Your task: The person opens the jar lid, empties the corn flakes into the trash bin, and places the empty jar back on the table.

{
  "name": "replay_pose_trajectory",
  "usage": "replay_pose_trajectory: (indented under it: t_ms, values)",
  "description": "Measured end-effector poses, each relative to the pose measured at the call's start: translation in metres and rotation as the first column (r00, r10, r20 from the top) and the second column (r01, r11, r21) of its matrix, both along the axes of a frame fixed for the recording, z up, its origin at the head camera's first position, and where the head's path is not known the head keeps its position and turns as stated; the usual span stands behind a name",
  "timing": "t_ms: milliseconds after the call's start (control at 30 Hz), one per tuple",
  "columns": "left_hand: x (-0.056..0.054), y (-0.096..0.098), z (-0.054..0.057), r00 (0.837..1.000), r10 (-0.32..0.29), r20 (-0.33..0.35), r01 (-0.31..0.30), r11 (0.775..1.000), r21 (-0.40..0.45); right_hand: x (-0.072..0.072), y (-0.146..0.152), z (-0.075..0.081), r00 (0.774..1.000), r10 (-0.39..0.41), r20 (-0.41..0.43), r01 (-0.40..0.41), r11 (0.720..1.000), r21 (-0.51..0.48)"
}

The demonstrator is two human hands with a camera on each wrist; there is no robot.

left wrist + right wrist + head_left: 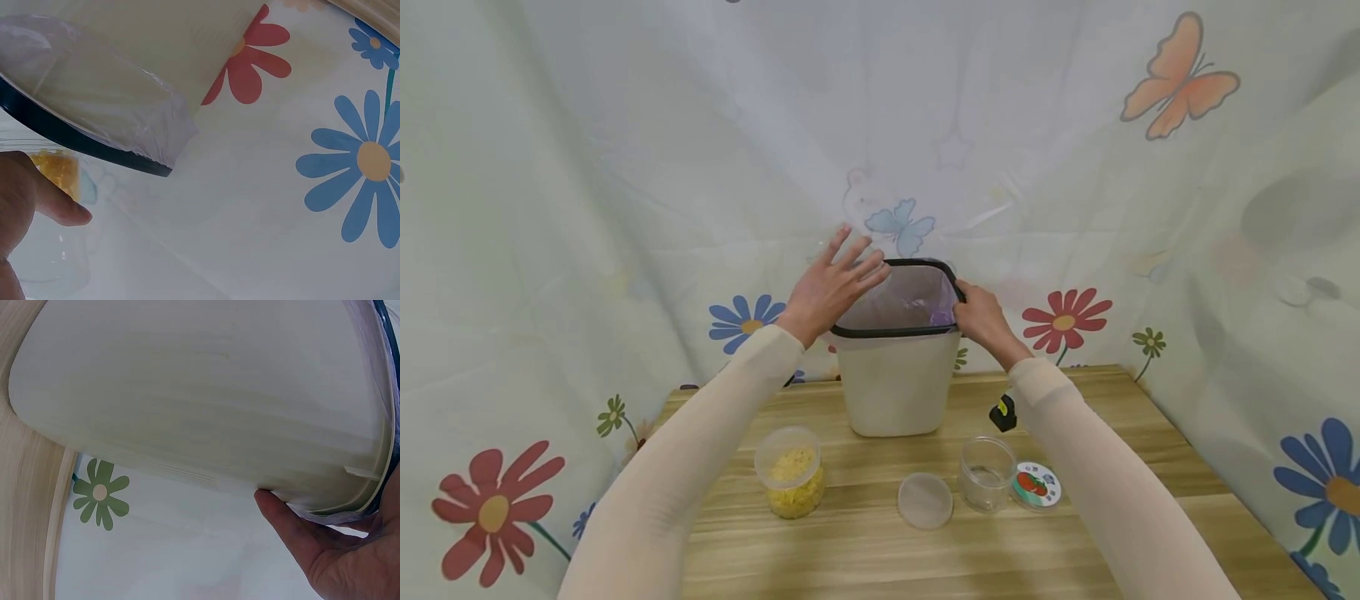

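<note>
A cream trash bin (895, 387) with a black rim and a thin translucent liner stands upright toward the back of the table. My right hand (988, 321) grips the rim at its right side, thumb along the outer wall in the right wrist view. Over the left side of the rim, my left hand (831, 292) has its fingers spread around a clear jar (56, 256). Some orange-yellow stuff (59, 172) shows inside that jar, near the end toward the bin. From the head, the back of the hand hides most of this jar.
A clear jar of yellow bits (796, 483) stands at front left. Toward the front right are a round translucent lid (925, 501), an empty clear jar (987, 475), a tomato-printed lid (1037, 485) and a small black-and-yellow object (1003, 412). A flower-printed curtain (700, 208) surrounds the table.
</note>
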State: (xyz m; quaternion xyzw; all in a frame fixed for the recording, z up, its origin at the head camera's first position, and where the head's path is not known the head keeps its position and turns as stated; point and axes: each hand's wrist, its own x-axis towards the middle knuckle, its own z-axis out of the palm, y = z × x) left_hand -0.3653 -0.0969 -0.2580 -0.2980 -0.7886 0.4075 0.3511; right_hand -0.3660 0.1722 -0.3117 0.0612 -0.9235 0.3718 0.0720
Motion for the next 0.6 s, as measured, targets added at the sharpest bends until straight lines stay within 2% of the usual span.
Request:
replay_pose_trajectory:
  t_ms: [367,600]
  values:
    - [0.0009,-0.0011,0.0009,1.0,0.013,-0.019,-0.014,0.998,-0.058,-0.001,-0.0003,-0.0003,1.0,-0.001,0.0,0.001,1.0,-0.003]
    - [-0.0009,0.0001,0.0035,1.0,0.007,-0.01,-0.008,0.991,-0.131,-0.0006,0.0001,-0.0004,1.0,-0.004,-0.005,0.003,1.0,-0.002]
